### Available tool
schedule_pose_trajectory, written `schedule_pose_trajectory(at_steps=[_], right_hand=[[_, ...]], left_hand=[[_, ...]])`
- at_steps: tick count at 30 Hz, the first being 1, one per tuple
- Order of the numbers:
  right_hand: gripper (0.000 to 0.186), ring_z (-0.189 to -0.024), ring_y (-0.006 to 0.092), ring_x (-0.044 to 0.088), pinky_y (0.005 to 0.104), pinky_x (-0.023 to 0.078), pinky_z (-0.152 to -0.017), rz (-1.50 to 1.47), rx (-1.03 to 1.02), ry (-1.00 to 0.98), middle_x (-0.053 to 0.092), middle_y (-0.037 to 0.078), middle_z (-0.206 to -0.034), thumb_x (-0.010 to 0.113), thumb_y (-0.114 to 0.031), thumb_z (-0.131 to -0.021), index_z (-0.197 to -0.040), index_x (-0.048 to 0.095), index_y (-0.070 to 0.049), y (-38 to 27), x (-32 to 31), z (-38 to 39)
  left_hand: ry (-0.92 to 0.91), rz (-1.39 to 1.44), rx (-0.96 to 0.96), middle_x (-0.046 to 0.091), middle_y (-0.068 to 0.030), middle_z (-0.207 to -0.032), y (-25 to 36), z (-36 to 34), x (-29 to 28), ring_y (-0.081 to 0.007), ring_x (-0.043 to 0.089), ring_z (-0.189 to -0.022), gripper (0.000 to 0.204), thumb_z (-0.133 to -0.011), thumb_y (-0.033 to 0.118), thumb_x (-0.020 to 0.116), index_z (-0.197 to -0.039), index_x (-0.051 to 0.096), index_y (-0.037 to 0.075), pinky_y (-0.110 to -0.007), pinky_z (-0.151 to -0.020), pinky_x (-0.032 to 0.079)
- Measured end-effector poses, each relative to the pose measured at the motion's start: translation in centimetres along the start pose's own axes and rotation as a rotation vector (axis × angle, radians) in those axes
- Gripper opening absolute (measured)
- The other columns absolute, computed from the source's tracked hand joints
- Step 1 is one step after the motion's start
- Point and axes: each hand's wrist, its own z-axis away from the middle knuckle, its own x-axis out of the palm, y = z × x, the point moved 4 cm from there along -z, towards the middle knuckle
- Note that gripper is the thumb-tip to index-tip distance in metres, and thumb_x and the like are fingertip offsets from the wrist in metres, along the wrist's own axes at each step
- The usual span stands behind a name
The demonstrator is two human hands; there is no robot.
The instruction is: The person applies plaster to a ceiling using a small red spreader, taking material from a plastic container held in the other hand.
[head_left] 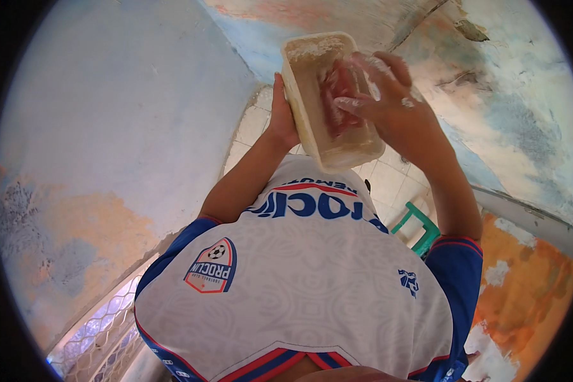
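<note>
A deep rectangular plastic tub (pixel 302 121), off-white and smeared with whitish residue, is held up in front of my chest. My left hand (pixel 282 113) grips its left wall from outside, thumb up along the side. Inside lies a reddish, blurred piece (pixel 339 83); I cannot tell what kind of thing it is. Over the tub's right side reaches my right hand (pixel 388 89), white paste or powder on its fingers. Those fingers are bent but apart, with the thumb in front of the reddish piece. No firm grip on it shows.
Patchy painted walls (pixel 127 108) stand close on the left and at the upper right. Below the tub is a light tiled floor (pixel 388 181). A green plastic piece of furniture (pixel 420 223) stands by my right elbow. Wire mesh (pixel 102 325) shows at the lower left.
</note>
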Motion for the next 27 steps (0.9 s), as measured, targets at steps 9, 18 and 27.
schedule_pose_trajectory(at_steps=[9,18,27], right_hand=[[0.026,-0.102,0.0260,0.069,0.0386,0.060,-0.074,0.014,0.255,-0.084,0.069,0.007,-0.107,0.070,-0.021,-0.093,-0.119,0.071,-0.019,-1.4,0.3,-2.3],[0.038,-0.082,0.0343,0.072,0.0400,0.056,-0.073,-0.140,0.630,0.055,0.074,0.017,-0.100,0.077,-0.026,-0.089,-0.117,0.069,-0.002,-2.8,4.9,-5.0],[0.033,-0.083,0.0373,0.070,0.0443,0.056,-0.073,-0.264,0.659,0.053,0.073,0.018,-0.095,0.073,-0.020,-0.090,-0.119,0.068,-0.005,-4.7,7.3,-11.2]], left_hand=[[0.320,-0.254,0.399,0.045,-0.0120,-0.155,3.4,1.4,1.1,-0.0320,0.043,-0.142,0.090,-0.097,0.080,0.015,-0.157,0.036,0.016,-0.047,-0.118,0.039],[0.398,-0.373,0.564,0.044,-0.0101,-0.155,8.0,2.5,-1.2,-0.0290,0.041,-0.143,0.091,-0.097,0.081,0.017,-0.157,0.035,0.015,-0.045,-0.119,0.036],[0.212,-0.306,0.544,0.042,-0.0105,-0.156,15.1,1.8,-2.5,-0.0296,0.041,-0.143,0.099,-0.093,0.086,0.018,-0.158,0.034,0.014,-0.047,-0.119,0.036]])
